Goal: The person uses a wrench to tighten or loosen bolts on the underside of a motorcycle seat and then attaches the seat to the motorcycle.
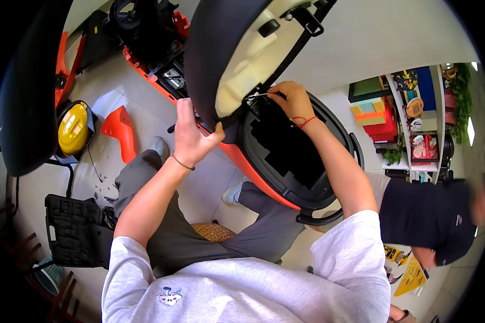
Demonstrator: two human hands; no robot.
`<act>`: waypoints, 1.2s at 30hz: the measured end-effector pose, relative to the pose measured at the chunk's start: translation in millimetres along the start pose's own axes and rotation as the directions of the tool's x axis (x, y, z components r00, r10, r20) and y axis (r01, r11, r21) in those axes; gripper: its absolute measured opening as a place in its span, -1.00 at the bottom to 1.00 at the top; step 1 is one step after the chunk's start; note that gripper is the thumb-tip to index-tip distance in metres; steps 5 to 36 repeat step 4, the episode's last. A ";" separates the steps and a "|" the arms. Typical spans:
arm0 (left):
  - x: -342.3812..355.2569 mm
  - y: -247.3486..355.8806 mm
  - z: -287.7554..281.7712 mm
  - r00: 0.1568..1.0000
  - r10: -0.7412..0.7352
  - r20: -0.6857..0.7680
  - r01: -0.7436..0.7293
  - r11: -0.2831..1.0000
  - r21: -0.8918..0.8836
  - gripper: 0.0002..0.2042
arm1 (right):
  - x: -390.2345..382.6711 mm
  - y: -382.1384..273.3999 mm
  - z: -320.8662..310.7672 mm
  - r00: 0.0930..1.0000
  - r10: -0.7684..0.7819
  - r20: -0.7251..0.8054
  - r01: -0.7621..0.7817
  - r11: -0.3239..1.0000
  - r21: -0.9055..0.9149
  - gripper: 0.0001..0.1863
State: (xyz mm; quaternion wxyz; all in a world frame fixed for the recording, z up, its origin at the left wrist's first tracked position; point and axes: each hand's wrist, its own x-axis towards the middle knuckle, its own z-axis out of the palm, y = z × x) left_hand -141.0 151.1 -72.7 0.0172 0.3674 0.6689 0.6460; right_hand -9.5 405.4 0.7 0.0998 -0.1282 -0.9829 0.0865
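A scooter seat [207, 59] is tilted up, its cream underside [248, 59] facing right. My left hand [195, 135] grips the seat's lower end, thumb at the corner and fingers along the outer side. At the hinge [251, 101], my right hand [292, 101] is closed in a pinch on a thin silver metal piece [260, 95]; its exact kind is too small to tell. Below the hinge lies the open black storage compartment [291, 145], its inside too dark to make out. An orange body panel [253, 175] runs along the scooter's near side.
Left on the floor are an orange panel [121, 132], a yellow helmet [74, 129] in a tray, scattered small parts [103, 185] and a black tool case [73, 229]. Another partly stripped scooter [156, 59] stands behind. A person in dark clothes [428, 215] is at right, near shelves [431, 113].
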 end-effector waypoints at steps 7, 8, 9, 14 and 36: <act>-1.0 0.4 3.0 0.998 -0.053 0.016 0.055 0.994 -0.094 -0.50 | -19.0 -1.6 -16.3 0.973 0.227 -0.033 -0.229 0.966 -0.117 -0.92; -1.0 0.4 3.0 0.998 -0.053 0.016 0.055 0.994 -0.094 -0.50 | -19.0 -1.6 -16.3 0.973 0.227 -0.033 -0.229 0.966 -0.117 -0.92; -1.0 0.4 3.0 0.998 -0.053 0.016 0.055 0.994 -0.094 -0.50 | -19.0 -1.6 -16.3 0.973 0.227 -0.033 -0.229 0.966 -0.117 -0.92; -1.0 0.4 3.0 0.998 -0.053 0.016 0.055 0.994 -0.094 -0.50 | -19.0 -1.6 -16.3 0.973 0.227 -0.033 -0.229 0.966 -0.117 -0.92; -1.0 0.4 3.0 0.998 -0.053 0.016 0.055 0.994 -0.094 -0.50 | -19.0 -1.6 -16.3 0.973 0.227 -0.033 -0.229 0.966 -0.117 -0.92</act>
